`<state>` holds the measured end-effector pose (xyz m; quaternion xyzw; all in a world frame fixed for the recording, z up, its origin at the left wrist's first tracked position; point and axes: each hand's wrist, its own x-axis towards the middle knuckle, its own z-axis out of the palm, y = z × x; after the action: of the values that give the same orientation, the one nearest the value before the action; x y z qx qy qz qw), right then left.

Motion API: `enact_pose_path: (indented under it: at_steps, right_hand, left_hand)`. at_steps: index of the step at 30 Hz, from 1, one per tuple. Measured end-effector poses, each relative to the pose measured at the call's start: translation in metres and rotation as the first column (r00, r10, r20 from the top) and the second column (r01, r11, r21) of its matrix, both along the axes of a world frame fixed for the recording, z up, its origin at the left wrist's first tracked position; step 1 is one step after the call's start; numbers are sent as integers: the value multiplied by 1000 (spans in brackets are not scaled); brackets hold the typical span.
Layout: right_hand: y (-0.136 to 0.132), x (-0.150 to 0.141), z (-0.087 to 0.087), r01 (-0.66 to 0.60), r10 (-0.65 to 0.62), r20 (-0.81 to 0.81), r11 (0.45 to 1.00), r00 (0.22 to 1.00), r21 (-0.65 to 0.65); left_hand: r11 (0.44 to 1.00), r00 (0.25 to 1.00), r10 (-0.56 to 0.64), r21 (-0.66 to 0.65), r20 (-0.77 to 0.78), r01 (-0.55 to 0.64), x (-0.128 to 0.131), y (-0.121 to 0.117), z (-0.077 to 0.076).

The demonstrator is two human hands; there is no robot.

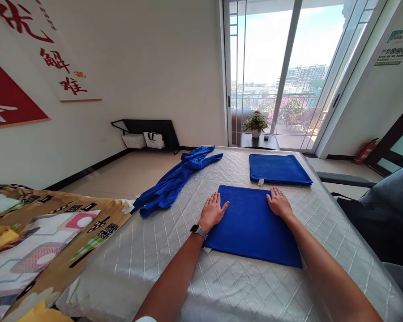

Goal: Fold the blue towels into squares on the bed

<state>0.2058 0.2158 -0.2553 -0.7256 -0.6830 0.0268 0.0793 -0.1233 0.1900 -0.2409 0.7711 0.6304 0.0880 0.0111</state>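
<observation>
A folded blue towel (251, 226) lies flat on the silver quilted table cover (147, 259) in front of me. My left hand (212, 211) rests palm down on the towel's far left corner, fingers stretched out. My right hand (278, 202) lies flat on its far right edge, fingers spread. A watch sits on my left wrist. Behind it lies a second folded blue towel (278, 169) with a white tag. A crumpled blue towel (174, 181) stretches along the left side of the table.
A patterned cloth (36, 241) covers the surface at the left. A dark chair (383, 210) stands at the right. Beyond the table are a potted plant (256, 123) on a small table, a glass balcony door and a red fire extinguisher (364, 152).
</observation>
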Motion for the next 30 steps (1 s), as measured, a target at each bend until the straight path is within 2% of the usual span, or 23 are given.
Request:
enact_pose_path:
  at_steps: [3, 5, 7, 11, 14, 16, 19, 22, 26, 28, 30]
  right_hand:
    - [1, 0, 1, 1, -1, -7, 1000, 1000, -3]
    - [1, -1, 2, -1, 1, -17, 1000, 1000, -7]
    - [1, -1, 3, -2, 2, -30, 1000, 1000, -5]
    - [-2, 1, 4, -19, 20, -14, 1000, 1000, 9]
    - [-4, 3, 3, -55, 55, 9, 998, 998, 6]
    - [-5, 4, 3, -54, 54, 9, 998, 998, 12]
    - [-3, 2, 3, -32, 32, -12, 999, 999, 25]
    - [0, 0, 2, -11, 12, -33, 1000, 999, 27]
    - [3, 1, -1, -1, 3, -35, 1000, 999, 30]
    - [3, 3, -2, -3, 4, -32, 1000, 999, 30]
    - [2, 3, -2, -5, 6, -28, 999, 1000, 33]
  left_hand:
    - [999, 1000, -10, 49, 9, 10, 8, -4, 5]
    - [993, 996, -86, 83, 23, 83, 26, -6, 8]
    - [971, 974, -223, 101, 36, 219, 58, -4, 10]
    - [879, 878, -473, 112, 79, 463, 145, 9, 11]
    - [860, 851, -510, 81, 128, 503, 194, 18, 7]
    - [873, 862, -487, 68, 140, 483, 203, 20, 3]
    - [891, 886, -453, 60, 98, 450, 179, 22, -1]
    - [939, 938, -343, 20, 43, 343, 119, 29, 1]
    - [995, 996, -92, -41, 8, 92, 32, 39, 2]
    - [999, 1000, -4, -37, 3, 4, 4, 40, 0]
    - [999, 999, 37, -3, 1, -37, -10, 38, -3]
